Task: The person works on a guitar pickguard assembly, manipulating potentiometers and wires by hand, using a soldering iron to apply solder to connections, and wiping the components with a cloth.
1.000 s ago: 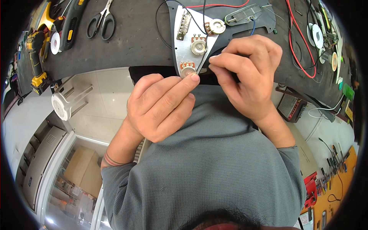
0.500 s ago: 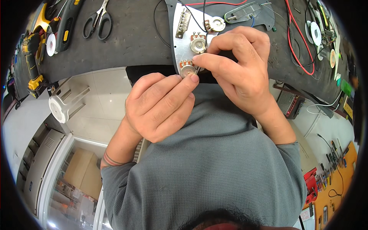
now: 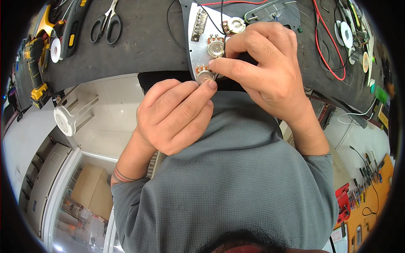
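Observation:
A silver control plate [image 3: 198,46] with three round potentiometers and thin wires lies on the dark workbench mat [image 3: 143,50]. My right hand [image 3: 270,71] reaches over it, thumb and forefinger pinched on a thin metal lead [image 3: 217,76] at the nearest potentiometer [image 3: 204,76]. My left hand [image 3: 173,116] is curled at the plate's near end, its fingertips against that same potentiometer. The left thumb is hidden under the fingers.
Black-handled scissors [image 3: 107,25], a white tape roll [image 3: 55,49] and a yellow-black power tool [image 3: 36,63] lie at the bench's left. Red wires [image 3: 325,50] and a solder spool [image 3: 346,33] lie at the right. A white plastic stand [image 3: 69,118] sits below the bench edge.
My right hand's pinched fingers have slid left onto the nearest potentiometer. My left hand's fingertips have crept up to meet them. The plate has stayed put.

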The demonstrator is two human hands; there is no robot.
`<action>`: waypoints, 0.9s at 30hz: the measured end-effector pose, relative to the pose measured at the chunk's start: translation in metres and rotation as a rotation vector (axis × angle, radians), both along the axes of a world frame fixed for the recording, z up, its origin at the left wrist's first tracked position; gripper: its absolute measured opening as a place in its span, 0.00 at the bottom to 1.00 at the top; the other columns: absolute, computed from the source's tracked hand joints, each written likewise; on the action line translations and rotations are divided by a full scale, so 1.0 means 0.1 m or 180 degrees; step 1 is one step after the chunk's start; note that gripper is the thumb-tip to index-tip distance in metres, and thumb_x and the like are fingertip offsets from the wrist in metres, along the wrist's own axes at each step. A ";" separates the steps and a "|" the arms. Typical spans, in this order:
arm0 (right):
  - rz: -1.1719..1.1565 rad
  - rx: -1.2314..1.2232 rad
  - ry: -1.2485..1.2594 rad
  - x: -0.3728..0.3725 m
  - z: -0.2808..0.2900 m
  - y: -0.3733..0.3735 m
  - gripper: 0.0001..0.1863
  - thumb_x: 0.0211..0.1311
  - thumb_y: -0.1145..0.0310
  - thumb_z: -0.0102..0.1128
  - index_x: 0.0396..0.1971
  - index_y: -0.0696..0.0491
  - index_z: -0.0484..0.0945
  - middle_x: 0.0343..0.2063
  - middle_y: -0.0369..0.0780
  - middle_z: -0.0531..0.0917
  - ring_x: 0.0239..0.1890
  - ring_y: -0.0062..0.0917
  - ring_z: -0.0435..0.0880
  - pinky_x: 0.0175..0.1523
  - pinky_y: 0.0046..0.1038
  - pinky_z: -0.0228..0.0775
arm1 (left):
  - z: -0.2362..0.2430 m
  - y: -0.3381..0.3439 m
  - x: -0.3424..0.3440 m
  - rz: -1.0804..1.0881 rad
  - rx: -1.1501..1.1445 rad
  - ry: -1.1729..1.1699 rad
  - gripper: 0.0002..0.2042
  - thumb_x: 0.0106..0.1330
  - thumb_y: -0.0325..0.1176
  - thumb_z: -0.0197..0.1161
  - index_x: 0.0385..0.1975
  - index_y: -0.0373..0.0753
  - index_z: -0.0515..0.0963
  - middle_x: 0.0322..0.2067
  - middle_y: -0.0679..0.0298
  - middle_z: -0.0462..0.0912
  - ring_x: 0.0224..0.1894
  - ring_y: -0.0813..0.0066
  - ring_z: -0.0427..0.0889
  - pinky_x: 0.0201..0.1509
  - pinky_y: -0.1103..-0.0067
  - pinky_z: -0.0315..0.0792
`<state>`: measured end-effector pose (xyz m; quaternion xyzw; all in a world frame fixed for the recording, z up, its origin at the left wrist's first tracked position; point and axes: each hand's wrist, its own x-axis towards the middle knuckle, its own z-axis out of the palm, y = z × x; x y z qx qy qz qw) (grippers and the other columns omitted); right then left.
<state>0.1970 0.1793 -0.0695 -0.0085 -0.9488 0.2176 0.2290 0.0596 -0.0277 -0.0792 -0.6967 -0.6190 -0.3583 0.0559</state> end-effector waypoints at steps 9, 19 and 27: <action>-0.0371 -0.0005 0.0368 0.15 -0.02 0.24 0.20 0.54 0.81 0.76 0.47 0.47 0.89 0.42 0.33 0.86 0.51 0.34 0.79 0.61 0.36 0.67 | 0.04 -0.02 0.01 0.0025 -0.0009 0.0011 0.12 0.53 0.19 0.74 0.36 0.33 0.83 0.49 0.53 0.92 0.42 0.61 0.90 0.39 0.69 0.81; -0.0916 -0.0215 0.0550 0.16 0.14 0.55 0.19 0.57 0.81 0.72 0.49 0.50 0.88 0.45 0.38 0.85 0.50 0.35 0.79 0.62 0.38 0.66 | -0.07 -0.01 0.08 0.0123 0.0205 -0.0121 0.12 0.53 0.17 0.73 0.38 0.31 0.82 0.48 0.49 0.91 0.35 0.62 0.89 0.35 0.71 0.80; -0.0516 -0.0143 0.0477 0.22 0.05 0.33 0.22 0.55 0.82 0.73 0.49 0.46 0.87 0.43 0.34 0.85 0.49 0.33 0.80 0.57 0.38 0.64 | -0.06 -0.01 0.07 0.0102 0.0212 -0.0140 0.13 0.53 0.17 0.73 0.39 0.31 0.82 0.47 0.49 0.91 0.35 0.61 0.89 0.35 0.70 0.81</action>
